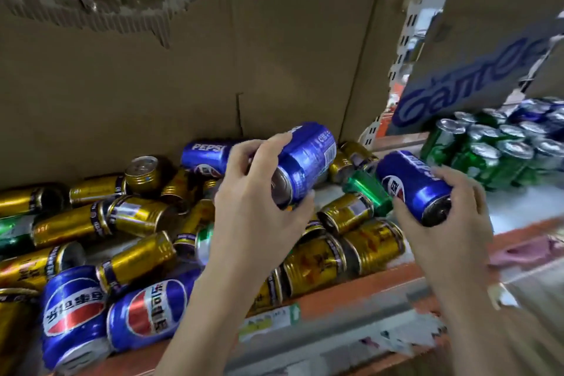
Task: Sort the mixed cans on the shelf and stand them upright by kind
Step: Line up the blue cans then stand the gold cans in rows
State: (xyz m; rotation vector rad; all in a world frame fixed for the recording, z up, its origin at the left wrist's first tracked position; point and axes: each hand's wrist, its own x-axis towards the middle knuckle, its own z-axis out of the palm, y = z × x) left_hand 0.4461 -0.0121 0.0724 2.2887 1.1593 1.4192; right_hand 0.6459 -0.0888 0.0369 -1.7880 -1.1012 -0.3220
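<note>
My left hand (253, 189) grips a blue Pepsi can (308, 159), tilted on its side above the heap. My right hand (448, 217) holds a second blue Pepsi can (412, 183), also tilted, bottom end toward me. Below them lies a jumble of gold cans (137, 217) on their sides, with several more blue Pepsi cans (76, 311) at the front left and one (204, 156) at the back. A green can (369, 189) lies between my hands. Upright green cans (485, 156) stand grouped at the right, with blue ones (537, 110) behind them.
A torn cardboard sheet (183, 70) forms the back wall of the shelf. Another cardboard piece with blue lettering (476, 70) hangs over the upright cans. The orange shelf edge (335, 299) with price labels runs along the front. White shelf floor (512, 204) shows right of the heap.
</note>
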